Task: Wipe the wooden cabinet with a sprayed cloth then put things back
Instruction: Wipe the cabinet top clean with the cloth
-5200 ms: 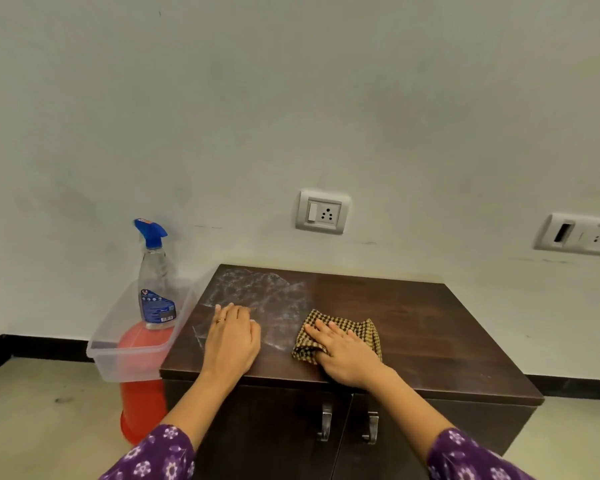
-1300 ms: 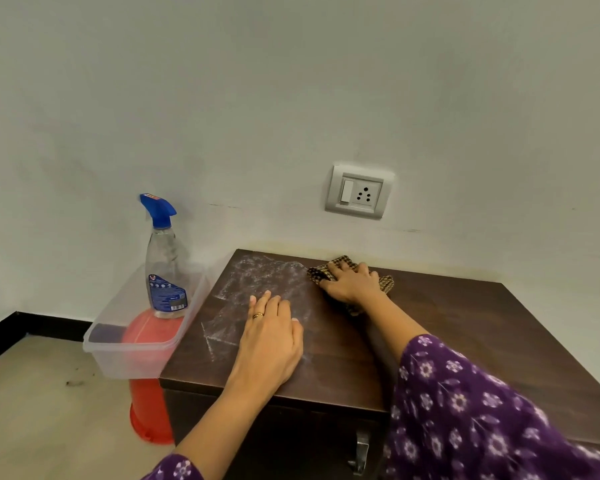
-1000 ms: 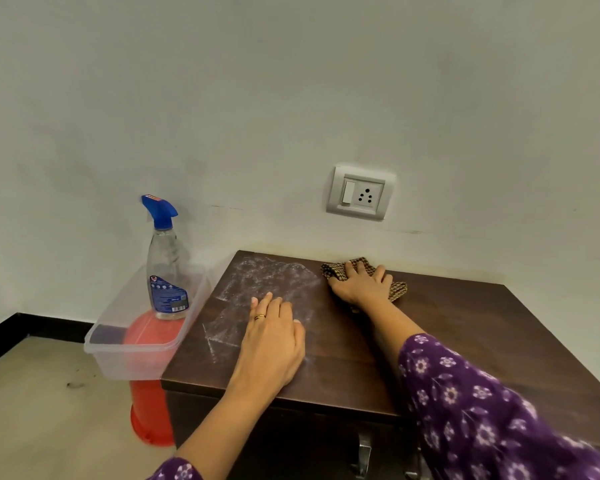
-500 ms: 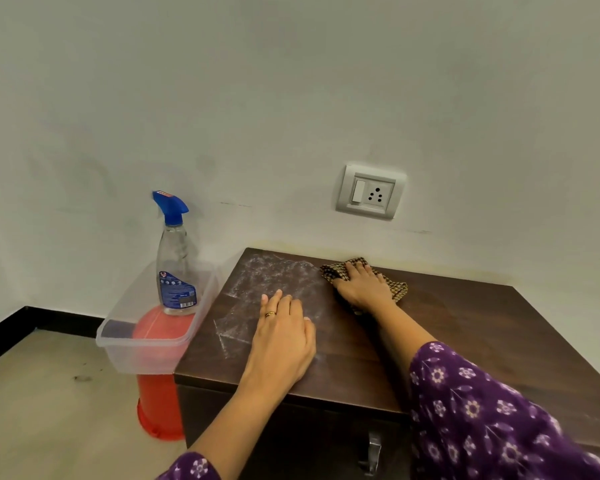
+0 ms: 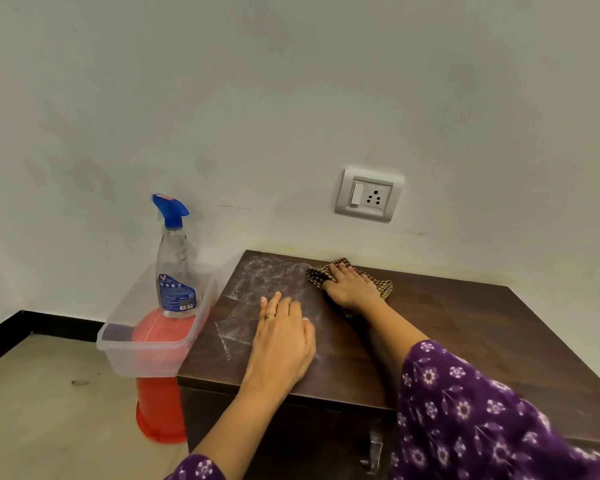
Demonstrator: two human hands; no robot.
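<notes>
The dark wooden cabinet (image 5: 465, 327) stands against the wall, its left part covered with whitish dust smears. My right hand (image 5: 350, 289) presses flat on a brown checked cloth (image 5: 383, 289) near the cabinet's back edge, just right of the dusty patch. My left hand (image 5: 283, 341), wearing a ring, rests palm down on the front left of the top with fingers together. A clear spray bottle (image 5: 175, 265) with a blue trigger stands in a clear plastic box (image 5: 146, 351) to the cabinet's left.
The plastic box sits on an upturned red bucket (image 5: 156, 407) on the floor beside the cabinet. A wall socket (image 5: 369, 194) is above the cabinet. Cabinet door handles (image 5: 373, 448) show below the front edge. A black skirting runs along the left wall.
My right hand has carried the cloth from the front middle to the back edge and shifted it slightly. My left hand stays flat in place. The view has drifted a little.
</notes>
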